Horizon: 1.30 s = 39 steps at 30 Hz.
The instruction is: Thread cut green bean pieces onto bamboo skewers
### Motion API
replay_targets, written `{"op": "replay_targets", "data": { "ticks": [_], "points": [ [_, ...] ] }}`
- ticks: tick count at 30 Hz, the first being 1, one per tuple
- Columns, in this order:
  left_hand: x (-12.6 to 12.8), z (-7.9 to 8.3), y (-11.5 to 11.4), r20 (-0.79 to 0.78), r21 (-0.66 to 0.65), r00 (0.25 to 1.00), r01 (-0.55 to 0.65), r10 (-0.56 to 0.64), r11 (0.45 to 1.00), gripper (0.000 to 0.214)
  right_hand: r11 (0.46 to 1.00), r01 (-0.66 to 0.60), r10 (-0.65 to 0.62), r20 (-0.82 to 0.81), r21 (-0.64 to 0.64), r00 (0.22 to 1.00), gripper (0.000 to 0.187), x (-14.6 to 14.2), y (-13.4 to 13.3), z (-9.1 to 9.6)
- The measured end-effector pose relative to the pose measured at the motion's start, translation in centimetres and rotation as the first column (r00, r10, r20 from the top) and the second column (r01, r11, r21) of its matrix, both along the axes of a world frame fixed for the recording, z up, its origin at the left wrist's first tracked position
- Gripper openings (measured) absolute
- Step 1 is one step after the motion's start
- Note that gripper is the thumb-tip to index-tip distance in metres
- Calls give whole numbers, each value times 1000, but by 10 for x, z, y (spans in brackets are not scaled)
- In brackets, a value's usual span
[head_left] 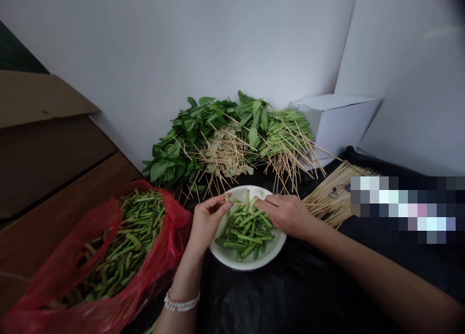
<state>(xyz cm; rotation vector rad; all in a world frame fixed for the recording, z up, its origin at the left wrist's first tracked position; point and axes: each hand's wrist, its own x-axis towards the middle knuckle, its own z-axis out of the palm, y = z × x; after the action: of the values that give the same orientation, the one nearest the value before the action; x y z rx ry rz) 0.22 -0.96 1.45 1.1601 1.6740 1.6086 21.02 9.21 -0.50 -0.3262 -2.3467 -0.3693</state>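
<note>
A white bowl (232, 259) of cut green bean pieces (247, 230) sits on the black cover in front of me. My left hand (207, 220) hovers over the bowl's left rim, its fingers pinched on a short bean piece (227, 198). My right hand (286, 213) is over the right rim, fingers closed on a thin wooden skewer (240, 204) that runs toward the left hand, with bean pieces (252, 203) at its fingertips. A bead bracelet is on my left wrist.
A red plastic bag (90, 305) full of bean pieces lies at the left. Behind the bowl are skewered leafy greens (181, 140), pale skewers (225, 157) and bean skewers (286, 130). Loose bamboo skewers (334, 193), a white box (334, 118), a brown box (39, 125).
</note>
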Motion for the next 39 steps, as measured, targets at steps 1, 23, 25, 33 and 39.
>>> {"op": "replay_targets", "data": {
  "ticks": [1, 23, 25, 33, 39],
  "points": [
    [0, 0, 0, -4, 9, 1000, -5, 5, 1000, 32, 1000, 3, -3, -4, 5, 1000, 22, 0, 0, 0],
    [0, 7, 0, 596, 125, 803, -71, -18, 990, 25, 1000, 26, -26, -79, -12, 996, 26, 0, 3, -5],
    [3, 9, 1, 639, 91, 768, -17, -45, 996, 30, 1000, 22, -22, -80, -10, 997, 26, 0, 3, -5],
    [6, 6, -2, 530, 23, 846, 50, -55, 998, 28, 1000, 26, -27, -90, -7, 996, 26, 0, 3, -5],
    [8, 6, -2, 492, 22, 864, 108, -105, 994, 32, 999, 33, -34, -99, -13, 994, 26, 0, 3, -4]
  ]
}}
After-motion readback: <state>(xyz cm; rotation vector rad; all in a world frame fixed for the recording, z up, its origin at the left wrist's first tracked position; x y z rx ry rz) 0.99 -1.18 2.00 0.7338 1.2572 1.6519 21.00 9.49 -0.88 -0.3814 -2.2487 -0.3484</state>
